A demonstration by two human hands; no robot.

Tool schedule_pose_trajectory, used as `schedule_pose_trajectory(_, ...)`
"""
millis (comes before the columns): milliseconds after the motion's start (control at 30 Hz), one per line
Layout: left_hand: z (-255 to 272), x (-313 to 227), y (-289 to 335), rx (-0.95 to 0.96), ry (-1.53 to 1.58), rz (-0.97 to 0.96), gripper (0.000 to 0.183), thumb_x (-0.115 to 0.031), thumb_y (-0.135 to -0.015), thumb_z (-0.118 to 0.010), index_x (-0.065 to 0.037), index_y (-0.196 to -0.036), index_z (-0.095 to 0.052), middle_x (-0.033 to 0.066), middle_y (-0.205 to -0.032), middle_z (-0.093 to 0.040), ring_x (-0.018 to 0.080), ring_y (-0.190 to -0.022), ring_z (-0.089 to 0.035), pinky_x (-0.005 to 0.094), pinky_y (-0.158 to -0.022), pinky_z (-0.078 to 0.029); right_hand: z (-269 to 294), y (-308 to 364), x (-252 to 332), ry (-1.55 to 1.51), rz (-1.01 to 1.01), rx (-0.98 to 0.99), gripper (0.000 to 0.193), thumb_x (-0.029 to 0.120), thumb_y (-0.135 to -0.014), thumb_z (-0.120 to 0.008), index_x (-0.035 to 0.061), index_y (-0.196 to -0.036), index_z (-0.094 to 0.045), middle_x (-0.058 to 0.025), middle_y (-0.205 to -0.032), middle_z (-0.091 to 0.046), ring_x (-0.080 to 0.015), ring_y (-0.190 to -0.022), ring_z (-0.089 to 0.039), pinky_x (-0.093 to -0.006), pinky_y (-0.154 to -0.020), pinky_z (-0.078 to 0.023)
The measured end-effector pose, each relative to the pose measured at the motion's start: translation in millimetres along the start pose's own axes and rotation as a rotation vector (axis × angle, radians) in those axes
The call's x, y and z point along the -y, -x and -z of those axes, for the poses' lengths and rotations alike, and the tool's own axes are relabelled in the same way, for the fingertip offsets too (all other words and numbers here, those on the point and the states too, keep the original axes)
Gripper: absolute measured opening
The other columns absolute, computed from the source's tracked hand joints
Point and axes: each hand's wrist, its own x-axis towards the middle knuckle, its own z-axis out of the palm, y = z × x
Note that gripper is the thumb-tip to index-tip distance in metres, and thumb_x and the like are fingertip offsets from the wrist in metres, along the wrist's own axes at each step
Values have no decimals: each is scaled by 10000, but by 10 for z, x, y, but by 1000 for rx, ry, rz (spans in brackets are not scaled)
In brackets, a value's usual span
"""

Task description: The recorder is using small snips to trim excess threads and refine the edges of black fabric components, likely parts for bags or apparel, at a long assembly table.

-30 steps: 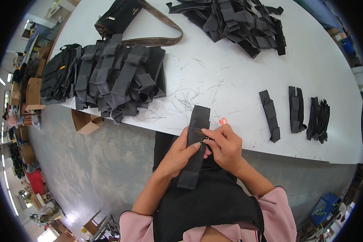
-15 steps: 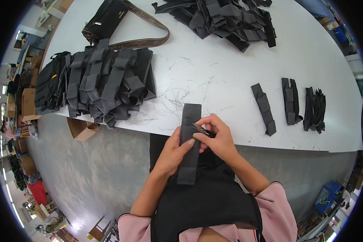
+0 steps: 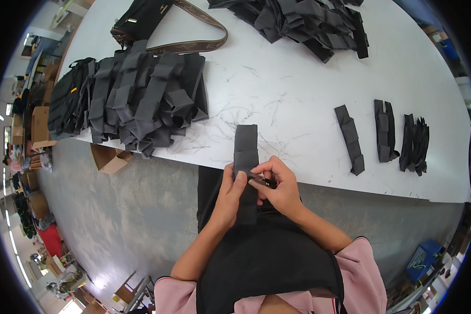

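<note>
A dark grey fabric strip with stitched folds stands lengthwise before me, its far end over the table edge and its near end by my black apron. My left hand grips the strip along its left side, thumb on top. In my right hand is a pair of small dark thread snips, their tip against the strip's right edge near my left thumb. Some right-hand fingers are partly hidden behind the strip.
On the white table lie a large pile of grey strips, another heap at the back, a black bag with a strap, and loose thread ends. A single strip and small bundles lie right. An open carton is below the table.
The strip has shifted slightly away from me through my hands, and the snips now point lower along it. My left thumb has moved up beside the snips' tip. The view has shifted slightly.
</note>
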Motion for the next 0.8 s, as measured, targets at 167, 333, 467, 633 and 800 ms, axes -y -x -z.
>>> schedule_pose_trajectory(167,46,-17,-39,49,-39,-144,474,-285,-961,-473,-14,-1307,-294,133,-1102,-540,199,-913,-590,319,-752,-515,0,-84,145,157,110,56,86,-13,-804,-634,13,-774,-558,-5,-720,-487,-70,-561,-469,-220,-497,-401)
schedule_pose_trajectory(333,26,-114,-21,100,86,-64,434,-176,-947,-491,-10,-1300,-301,175,-1135,-553,231,-888,-616,321,-749,-517,174,7,177,-281,2,-7,78,25,-834,-622,22,-818,-545,12,-738,-510,-62,-604,-473,-203,-541,-390)
schedule_pose_trajectory(467,16,-155,-33,47,62,-74,354,-119,-945,-450,-7,-1256,-321,223,-1077,-583,255,-775,-647,313,-650,-529,193,-30,195,193,236,-150,151,37,-807,-648,25,-924,-553,-21,-782,-521,-83,-624,-490,-212,-564,-395)
schedule_pose_trajectory(633,30,-207,-18,88,201,-8,318,-122,-959,-402,-4,-1242,-318,238,-1050,-590,268,-718,-651,306,-584,-529,270,72,168,613,462,-264,257,3,-724,-687,25,-965,-601,-80,-808,-505,-182,-665,-536,-266,-591,-429)
schedule_pose_trajectory(800,-49,-272,33,121,183,7,327,-143,-966,-398,8,-1242,-310,246,-1058,-580,276,-725,-649,314,-597,-535,214,-95,269,636,496,-215,249,-16,-718,-678,27,-955,-616,-71,-817,-513,-185,-643,-539,-273,-559,-430)
